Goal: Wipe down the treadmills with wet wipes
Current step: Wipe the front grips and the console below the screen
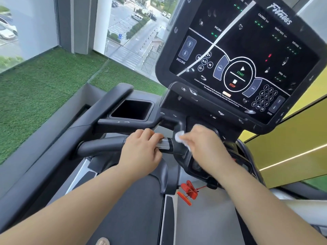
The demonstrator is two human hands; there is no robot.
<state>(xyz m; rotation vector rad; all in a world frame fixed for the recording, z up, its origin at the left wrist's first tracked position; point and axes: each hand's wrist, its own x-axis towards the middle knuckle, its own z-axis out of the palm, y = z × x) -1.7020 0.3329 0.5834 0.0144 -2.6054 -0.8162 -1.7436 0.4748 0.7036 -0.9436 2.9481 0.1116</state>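
Pinching wet wipe (179,137), right hand (203,144); left hand (141,149) gripping handlebar (102,145) near cupholder (128,119).

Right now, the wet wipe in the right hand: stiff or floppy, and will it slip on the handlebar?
Probably floppy: the wet wipe sits crumpled under the right hand. Likely light, since that hand covers most of it. On the glossy handlebar it may glide easily.

We see bare arms, sleeveless as far as the frame shows: left forearm (85,197), right forearm (256,200). Our left hand (141,149) and right hand (203,144) are bare too.
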